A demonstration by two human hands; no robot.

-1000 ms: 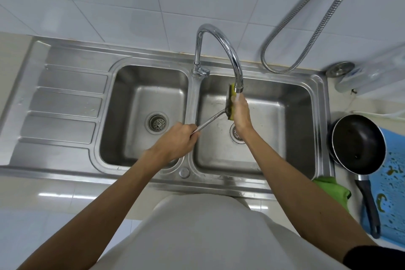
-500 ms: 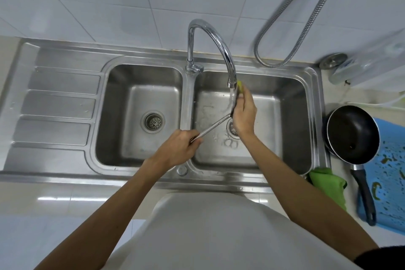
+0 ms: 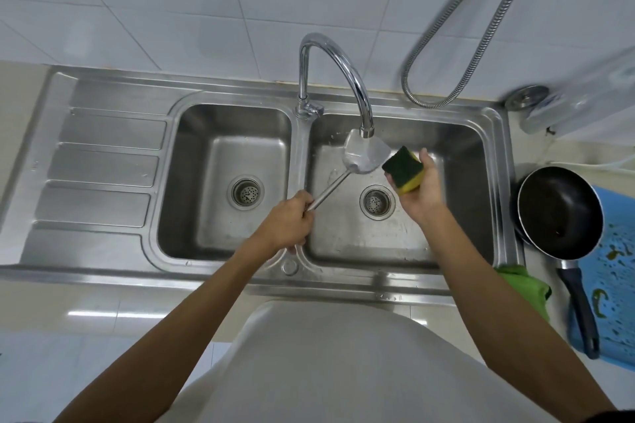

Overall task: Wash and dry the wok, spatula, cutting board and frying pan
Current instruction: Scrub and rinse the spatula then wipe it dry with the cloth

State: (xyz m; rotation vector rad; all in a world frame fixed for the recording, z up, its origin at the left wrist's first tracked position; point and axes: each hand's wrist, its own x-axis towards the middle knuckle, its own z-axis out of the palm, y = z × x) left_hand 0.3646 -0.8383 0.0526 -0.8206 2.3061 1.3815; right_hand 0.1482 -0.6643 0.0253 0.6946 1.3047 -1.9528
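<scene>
- While the spatula [image 3: 366,156] is being held under the spout of the faucet [image 3: 343,79] in the head view, its thin metal handle is being gripped at the near end by the left hand [image 3: 283,225], with the fingers curled round it, above the divider between the two basins.
- The spatula's long axis is being pointed away from the person and to the right. The blade is being presented just below the spout, over the right basin of the sink [image 3: 494,154], and water seems to be sheeting over it.
- A sponge [image 3: 402,168] is being pinched between the thumb and fingers of the right hand [image 3: 424,192], with its green scouring face turned towards the blade. It is being held just beside the blade's right edge; whether the two are touching cannot be told.
- The hands are being held apart, each clamped on its own thing. The right hand is the nearer to the blade, which is lying to its left.
- The spatula's wash is judged to be under way. The next move is likely being set up as a leftward pass of the sponge onto the flat of the blade, with the handle being steadied by the left hand.
- The frying pan [image 3: 560,213] is being left on the tabletop right of the sink, handle towards the person, overlapping the blue cutting board [image 3: 615,278], which is speckled with drops. A green cloth [image 3: 525,285] is lying at the sink's near right corner. No wok is being shown.
</scene>
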